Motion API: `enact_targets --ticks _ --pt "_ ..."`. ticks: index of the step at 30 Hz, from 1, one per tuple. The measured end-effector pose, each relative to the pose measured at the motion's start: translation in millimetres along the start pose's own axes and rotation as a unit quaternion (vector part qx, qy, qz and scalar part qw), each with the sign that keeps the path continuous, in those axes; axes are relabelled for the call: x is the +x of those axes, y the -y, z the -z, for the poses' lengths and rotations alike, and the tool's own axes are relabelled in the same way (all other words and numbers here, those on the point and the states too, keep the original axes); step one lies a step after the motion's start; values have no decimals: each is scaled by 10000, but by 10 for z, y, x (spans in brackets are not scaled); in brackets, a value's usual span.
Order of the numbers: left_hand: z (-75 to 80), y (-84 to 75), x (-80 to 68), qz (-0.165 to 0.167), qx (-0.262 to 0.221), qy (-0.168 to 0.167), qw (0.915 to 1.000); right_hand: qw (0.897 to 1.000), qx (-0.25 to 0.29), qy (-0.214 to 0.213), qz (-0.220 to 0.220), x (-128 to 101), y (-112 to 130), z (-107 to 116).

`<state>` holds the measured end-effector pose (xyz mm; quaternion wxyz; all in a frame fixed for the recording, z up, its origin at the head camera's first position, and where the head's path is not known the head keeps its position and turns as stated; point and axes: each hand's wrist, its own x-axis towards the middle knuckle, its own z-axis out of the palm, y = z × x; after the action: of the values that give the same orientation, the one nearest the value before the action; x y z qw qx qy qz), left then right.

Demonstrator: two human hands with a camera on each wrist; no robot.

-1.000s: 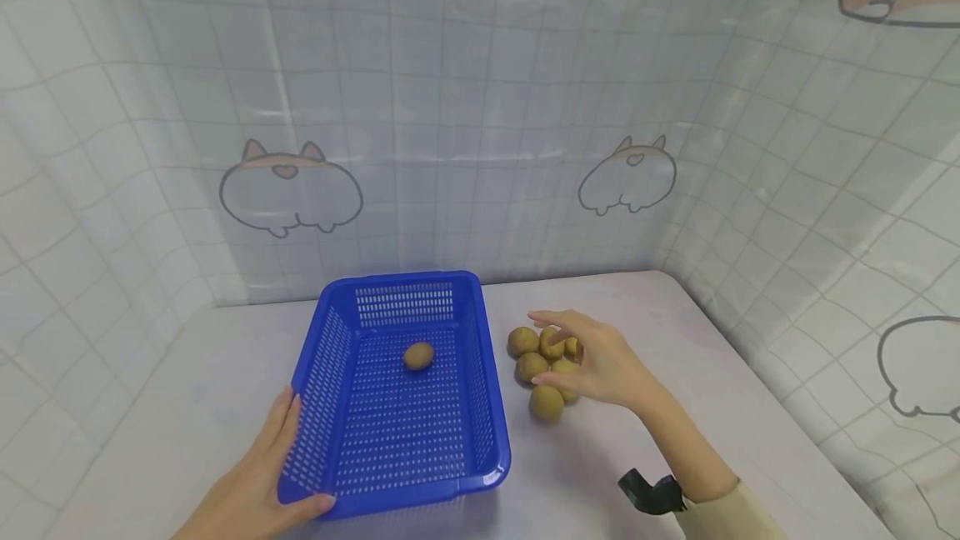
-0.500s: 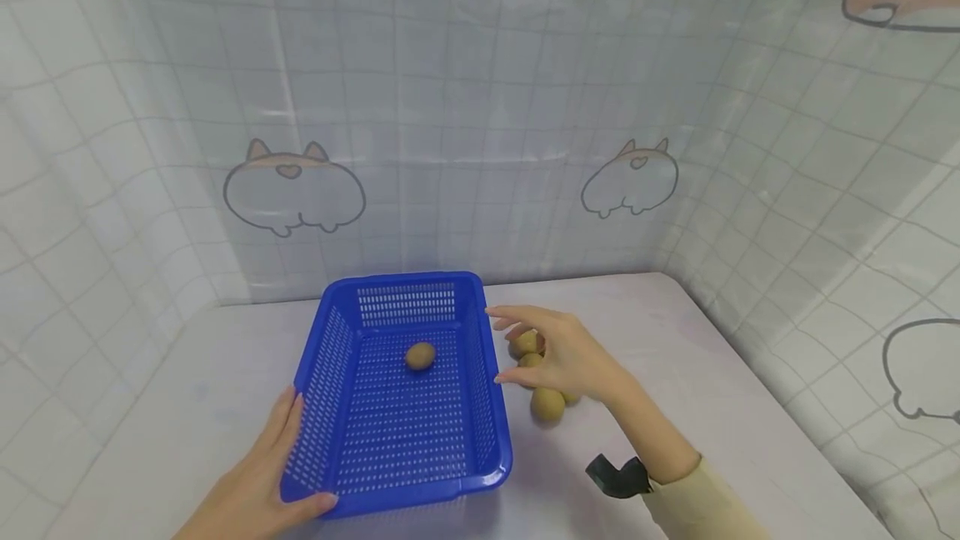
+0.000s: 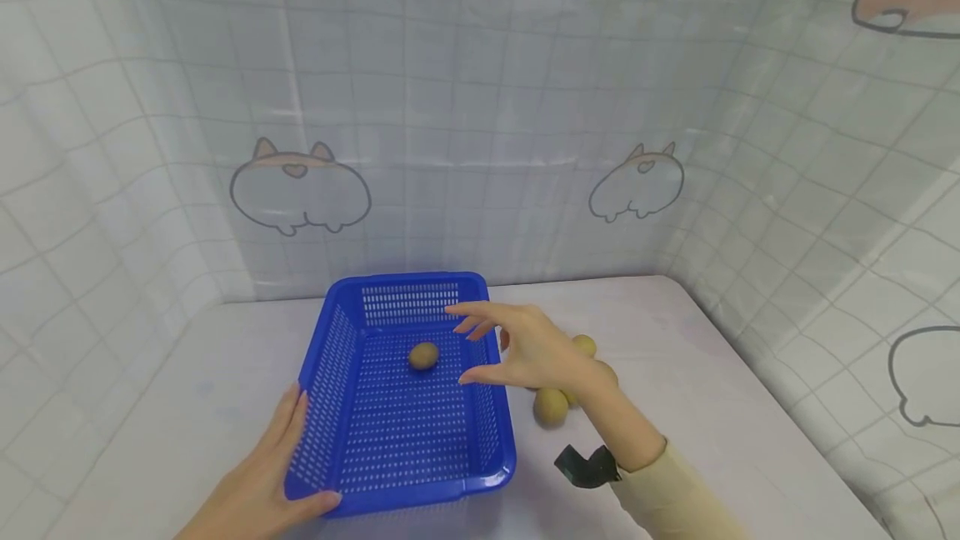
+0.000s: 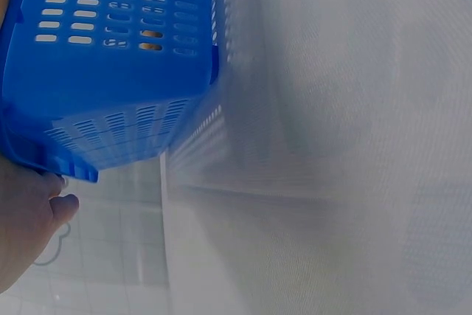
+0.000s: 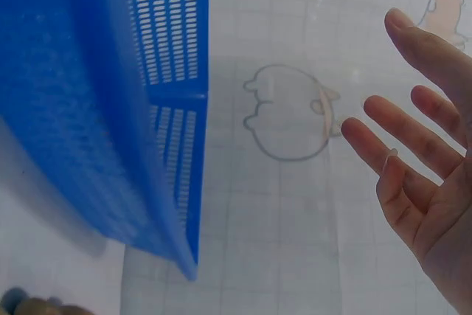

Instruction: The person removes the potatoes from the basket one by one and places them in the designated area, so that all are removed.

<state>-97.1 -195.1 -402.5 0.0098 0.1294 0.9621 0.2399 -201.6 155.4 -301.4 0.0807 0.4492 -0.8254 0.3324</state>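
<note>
Right hand (image 3: 536,352) empty, fingers spread, hovering over the blue basket's (image 3: 322,373) right wall; left hand (image 3: 258,486) gripping its near-left corner. One kiwi (image 3: 423,355) inside, rest (image 3: 551,407) on the table's right side. Could clip the rim, jolt the basket, roll that kiwi around

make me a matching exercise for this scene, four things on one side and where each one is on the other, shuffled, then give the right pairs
Things:
1. left hand
2. right hand
3. lone kiwi
4. loose kiwis

Places:
A. on the table, right of the blue basket
B. inside the basket, on its floor
C. gripping the basket's near left corner
D. open, over the basket's right rim

Pairs: 1-C, 2-D, 3-B, 4-A
</note>
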Motion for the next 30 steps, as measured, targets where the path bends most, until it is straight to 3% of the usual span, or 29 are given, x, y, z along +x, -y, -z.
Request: enact_targets --ticks 11,19,30 --pt "24 -18 -7 -159 -72 -202 9996 9990 255 270 259 311 127 -91" --pt "43 -59 -11 -104 -94 -148 9998 9972 194 259 674 496 139 -171" --pt "69 -93 -37 -36 -148 -134 9998 9949 372 352 872 718 103 -338"
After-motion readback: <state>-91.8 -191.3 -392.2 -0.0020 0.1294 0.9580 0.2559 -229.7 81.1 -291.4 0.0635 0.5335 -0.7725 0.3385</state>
